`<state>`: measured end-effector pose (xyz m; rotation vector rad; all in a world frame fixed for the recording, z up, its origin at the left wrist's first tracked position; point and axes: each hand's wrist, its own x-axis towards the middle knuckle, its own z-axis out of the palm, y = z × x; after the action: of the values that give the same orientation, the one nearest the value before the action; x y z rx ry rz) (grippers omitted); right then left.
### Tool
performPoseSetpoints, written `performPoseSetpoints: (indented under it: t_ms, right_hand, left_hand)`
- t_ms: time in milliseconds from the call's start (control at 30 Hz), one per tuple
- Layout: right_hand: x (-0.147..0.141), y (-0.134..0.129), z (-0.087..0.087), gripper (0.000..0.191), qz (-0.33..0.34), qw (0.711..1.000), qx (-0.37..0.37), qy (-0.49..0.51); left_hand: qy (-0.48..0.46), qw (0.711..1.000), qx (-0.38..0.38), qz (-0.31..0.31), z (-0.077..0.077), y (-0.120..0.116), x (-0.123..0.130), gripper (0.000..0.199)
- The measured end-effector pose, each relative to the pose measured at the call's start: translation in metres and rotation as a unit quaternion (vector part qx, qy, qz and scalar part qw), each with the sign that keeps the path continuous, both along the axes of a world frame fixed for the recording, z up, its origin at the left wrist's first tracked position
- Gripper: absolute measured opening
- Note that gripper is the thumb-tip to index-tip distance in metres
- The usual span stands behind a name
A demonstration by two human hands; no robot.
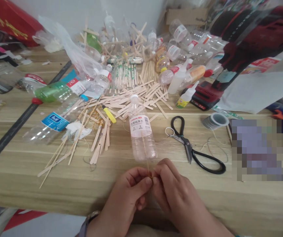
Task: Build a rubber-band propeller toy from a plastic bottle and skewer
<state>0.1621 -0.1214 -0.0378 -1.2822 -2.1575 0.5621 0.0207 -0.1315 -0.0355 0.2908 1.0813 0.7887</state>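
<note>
Both of my hands meet at the table's front edge around the lower end of a thin bamboo skewer. My left hand is closed, pinching the skewer between thumb and forefinger. Fingertips of my right hand press together at the same end; exactly what they cover is hidden. The skewer points away from me and overlaps a clear plastic bottle with a white label and white cap. From this angle I cannot tell whether it passes in front of the bottle or into it.
Black-handled scissors and a spool of thread lie to the right, near a red-and-black power tool. Loose wooden craft sticks, a yellow marker, glue bottles and several plastic bottles crowd the table.
</note>
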Motion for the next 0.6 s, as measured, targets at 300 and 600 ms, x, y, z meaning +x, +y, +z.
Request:
performPoseSetpoints:
  t_ms: [300, 600]
  right_hand:
    - [0.002, 0.000, 0.003, 0.024, -0.010, 0.864, -0.353, 0.359]
    - [-0.008, 0.001, -0.002, 0.030, -0.107, 0.764, -0.462, 0.437]
  left_hand:
    - [-0.050, 0.998, -0.017, 0.014, 0.005, -0.002, 0.002, 0.033]
    - [-0.067, 0.997, -0.023, 0.026, 0.001, 0.000, 0.004, 0.030]
